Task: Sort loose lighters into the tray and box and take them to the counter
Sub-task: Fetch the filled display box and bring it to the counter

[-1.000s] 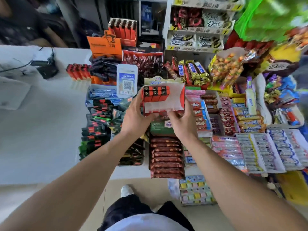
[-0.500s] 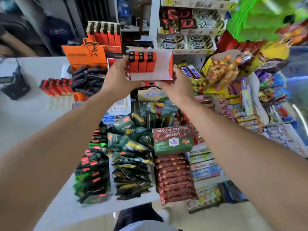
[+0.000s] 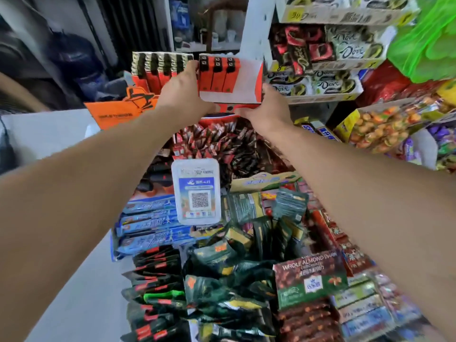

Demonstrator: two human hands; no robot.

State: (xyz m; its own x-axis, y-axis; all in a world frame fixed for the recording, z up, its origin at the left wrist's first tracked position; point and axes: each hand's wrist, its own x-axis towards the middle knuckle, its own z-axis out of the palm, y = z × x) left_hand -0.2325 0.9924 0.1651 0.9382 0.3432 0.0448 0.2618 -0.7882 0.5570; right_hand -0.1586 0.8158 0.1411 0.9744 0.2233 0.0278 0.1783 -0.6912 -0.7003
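Note:
Both arms reach far over the counter. My left hand (image 3: pixel 183 93) grips the left side of a red lighter box (image 3: pixel 243 80) with a white inside, and my right hand (image 3: pixel 267 108) grips its lower right corner. Three orange lighters (image 3: pixel 216 75) with black tops stand in the left part of the box; the rest of it shows bare white. The box is tilted toward me, level with a second display box of red lighters (image 3: pixel 158 70) just to its left, and is held above the orange carton (image 3: pixel 121 108).
Snack packs and chocolate bars (image 3: pixel 222 280) cover the counter below my arms, with a QR code stand (image 3: pixel 198 191) in the middle. Dove chocolate shelves (image 3: pixel 325 67) rise at right behind the box. White counter top (image 3: pixel 49 134) lies at left.
Both hands carried the lighter box up and away from me, from low over the snacks to beside the other lighter display at the back. The view tipped forward.

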